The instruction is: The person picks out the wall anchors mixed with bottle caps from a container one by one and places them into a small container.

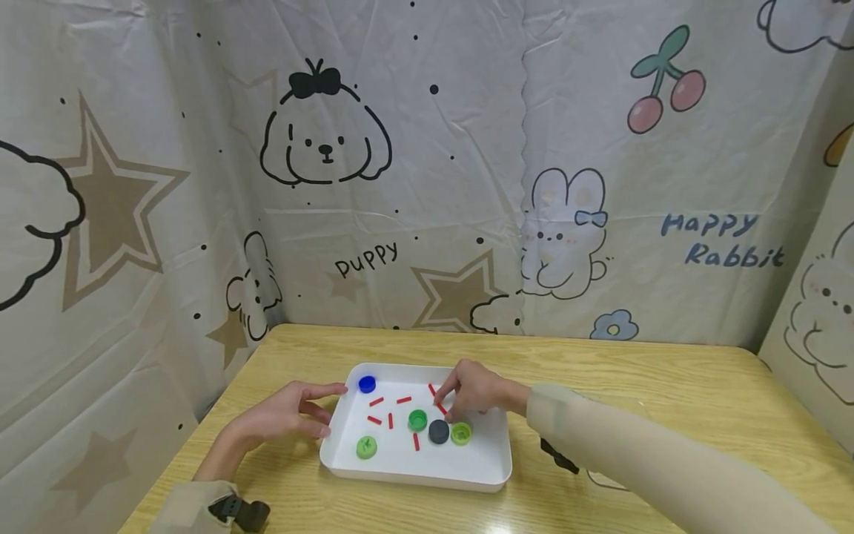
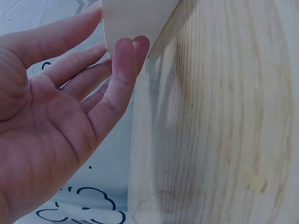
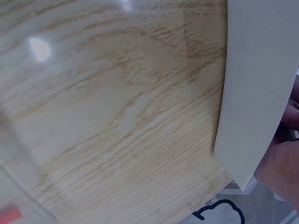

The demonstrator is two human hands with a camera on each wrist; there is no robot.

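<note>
A white tray [image 1: 460,467] holds several short red sticks [image 1: 376,401] and round caps. My left hand [image 1: 283,411] is at the tray's left wall, its fingers extended and touching the side [image 2: 135,21]. Inside the tray's right half, my right hand [image 1: 479,387] has its finger and thumb at the two ends of a red stick, seemingly pinching it. Near those fingertips lie a dark grey cap [image 1: 438,432], a yellow-green cap [image 1: 461,434] and a green cap [image 1: 417,420]. In the right wrist view the tray wall [image 3: 254,84] hides most of the hand.
A blue cap [image 1: 367,383] sits in the tray's far left corner and a light green cap [image 1: 366,447] near its front left. A clear plastic container [image 1: 608,482] stands right of the tray, partly behind my right forearm. Printed curtains surround the wooden table [image 1: 700,400].
</note>
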